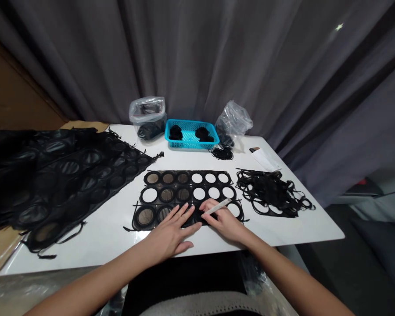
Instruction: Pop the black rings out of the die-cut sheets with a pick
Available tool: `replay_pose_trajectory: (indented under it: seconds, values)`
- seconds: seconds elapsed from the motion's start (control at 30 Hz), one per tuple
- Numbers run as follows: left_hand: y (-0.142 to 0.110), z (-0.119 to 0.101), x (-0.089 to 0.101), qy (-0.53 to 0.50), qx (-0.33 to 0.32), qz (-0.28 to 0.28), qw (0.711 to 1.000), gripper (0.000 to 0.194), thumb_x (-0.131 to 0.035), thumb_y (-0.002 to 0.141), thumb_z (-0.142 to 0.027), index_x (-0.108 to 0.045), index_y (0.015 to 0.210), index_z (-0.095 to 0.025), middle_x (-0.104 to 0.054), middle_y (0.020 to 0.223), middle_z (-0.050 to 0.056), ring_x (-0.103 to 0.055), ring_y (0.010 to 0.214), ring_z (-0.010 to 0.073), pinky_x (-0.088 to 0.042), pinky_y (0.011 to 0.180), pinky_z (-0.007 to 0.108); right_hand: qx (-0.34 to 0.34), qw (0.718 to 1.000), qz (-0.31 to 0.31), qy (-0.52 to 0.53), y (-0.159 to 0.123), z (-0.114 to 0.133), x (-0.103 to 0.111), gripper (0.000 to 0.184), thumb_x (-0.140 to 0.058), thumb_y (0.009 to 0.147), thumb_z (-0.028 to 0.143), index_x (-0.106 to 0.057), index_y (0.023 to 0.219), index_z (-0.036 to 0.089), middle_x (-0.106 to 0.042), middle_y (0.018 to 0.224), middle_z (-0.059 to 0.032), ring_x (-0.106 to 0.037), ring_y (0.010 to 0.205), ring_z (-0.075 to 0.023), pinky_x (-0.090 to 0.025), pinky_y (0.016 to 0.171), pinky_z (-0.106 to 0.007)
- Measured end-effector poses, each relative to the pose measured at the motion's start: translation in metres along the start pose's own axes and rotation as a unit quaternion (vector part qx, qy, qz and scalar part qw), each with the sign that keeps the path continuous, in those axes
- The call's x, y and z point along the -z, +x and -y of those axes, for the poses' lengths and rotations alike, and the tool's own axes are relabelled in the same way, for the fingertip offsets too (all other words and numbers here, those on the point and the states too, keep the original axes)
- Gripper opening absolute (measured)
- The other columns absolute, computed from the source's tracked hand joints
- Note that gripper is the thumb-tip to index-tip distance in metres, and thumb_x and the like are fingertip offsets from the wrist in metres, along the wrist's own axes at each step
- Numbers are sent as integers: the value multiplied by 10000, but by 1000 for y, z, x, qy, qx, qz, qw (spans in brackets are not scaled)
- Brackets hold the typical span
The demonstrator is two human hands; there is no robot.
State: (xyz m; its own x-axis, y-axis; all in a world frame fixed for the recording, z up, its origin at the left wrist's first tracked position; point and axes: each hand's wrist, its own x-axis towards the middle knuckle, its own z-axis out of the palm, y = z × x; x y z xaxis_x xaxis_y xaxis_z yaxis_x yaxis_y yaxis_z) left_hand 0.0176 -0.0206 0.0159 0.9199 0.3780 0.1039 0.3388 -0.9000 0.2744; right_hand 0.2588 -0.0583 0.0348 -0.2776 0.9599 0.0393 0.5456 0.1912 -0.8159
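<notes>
A black sheet [171,188] punched with rows of round rings lies on the white table [112,232] in front of me. Some holes show mesh discs, others are empty and show the white tabletop. My left hand [171,232] lies flat on the sheet's near edge, fingers spread. My right hand [222,219] pinches a thin pale blade-like tool [219,206], its tip against the sheet's near row.
A big stack of black ringed sheets [52,175] covers the left side. A pile of cut-out black scraps [271,193] lies right. At the back stand a blue basket [191,134], two clear bags [148,116] [232,120], loose black rings [222,153] and a white packet [265,159].
</notes>
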Motion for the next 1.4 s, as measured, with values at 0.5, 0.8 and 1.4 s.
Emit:
replay_pose_trajectory:
  seconds: [0.5, 0.8, 1.4]
  values:
    - [-3, 2, -6, 11, -4, -15, 1000, 625, -685, 907, -348, -443, 1481, -303, -227, 1630, 143, -243, 1483, 373, -281, 1167, 554, 2, 1000, 7, -27, 0, 2, 1, 59, -517, 974, 212, -558, 932, 217, -581, 1055, -28, -562, 948, -175, -430, 892, -326]
    - [-6, 2, -10, 4, -6, -53, 999, 633, -673, 912, -328, -422, 1493, -315, -99, 1660, 98, -223, 1491, 363, -274, 1179, 531, 93, 987, -32, -129, -12, -2, -27, 150, -458, 966, 134, -584, 999, 208, -591, 1179, -116, -538, 1098, -247, -480, 932, -405]
    - [-51, 0, 6, 25, 58, -49, 997, 601, -629, 955, -339, -404, 1507, -253, -219, 1627, 152, -281, 1473, 342, -341, 1155, 509, 46, 999, 16, -21, 36, 23, -28, 158, -435, 1001, 250, -583, 959, 216, -622, 960, -36, -578, 918, -186, -434, 856, -317]
